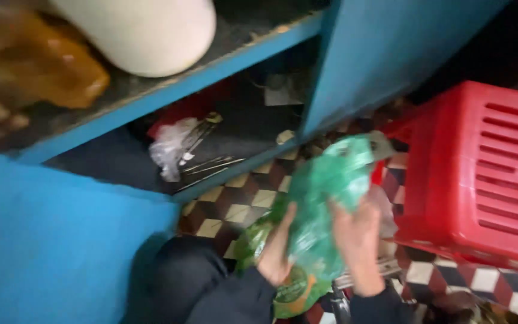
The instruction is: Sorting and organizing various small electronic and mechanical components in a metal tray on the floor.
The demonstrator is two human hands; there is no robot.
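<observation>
While both grip the green plastic bag (pixel 325 198), left hand (pixel 276 252) and right hand (pixel 358 240) curl fingers around it above the checkered floor (pixel 241 204), beside the red crate (pixel 481 174).

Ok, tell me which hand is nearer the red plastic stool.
Right. The right hand grips the green plastic bag just beside the red plastic stool; the left hand holds the bag's far side, farther from it.

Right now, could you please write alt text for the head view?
Two hands, left hand and right hand, hold a crumpled green plastic bag above a checkered floor, between an open blue cabinet and a red plastic crate.
</observation>
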